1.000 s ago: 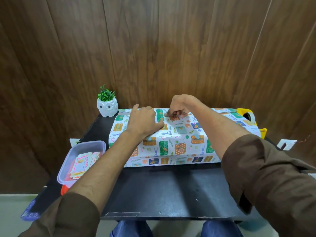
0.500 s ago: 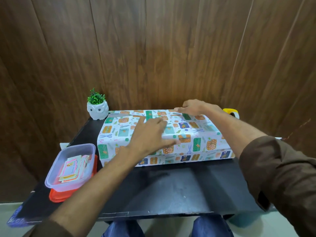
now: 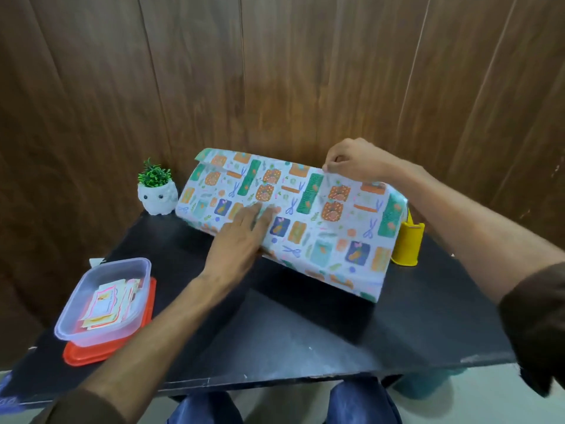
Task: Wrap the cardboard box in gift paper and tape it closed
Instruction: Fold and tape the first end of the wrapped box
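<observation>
The box, fully covered in patterned gift paper (image 3: 324, 228), is tipped up on the black table (image 3: 275, 332), its near edge raised and its broad face turned toward me. My right hand (image 3: 357, 160) pinches the paper at the top far edge. My left hand (image 3: 241, 240) lies flat with fingers spread against the lower left of the wrapped face. No bare cardboard shows. A yellow tape dispenser (image 3: 408, 243) stands just right of the box, partly hidden behind it.
A clear plastic tub (image 3: 104, 298) holding paper tags sits on an orange lid (image 3: 101, 353) at the table's left front. A white owl pot with a green plant (image 3: 157, 194) stands at the back left. A wooden wall (image 3: 275, 71) is close behind.
The wrapped box lay flat a second ago and now is tilted up. My right hand moved from pressing the top to pinching the far edge; my left hand slid lower on the face.
</observation>
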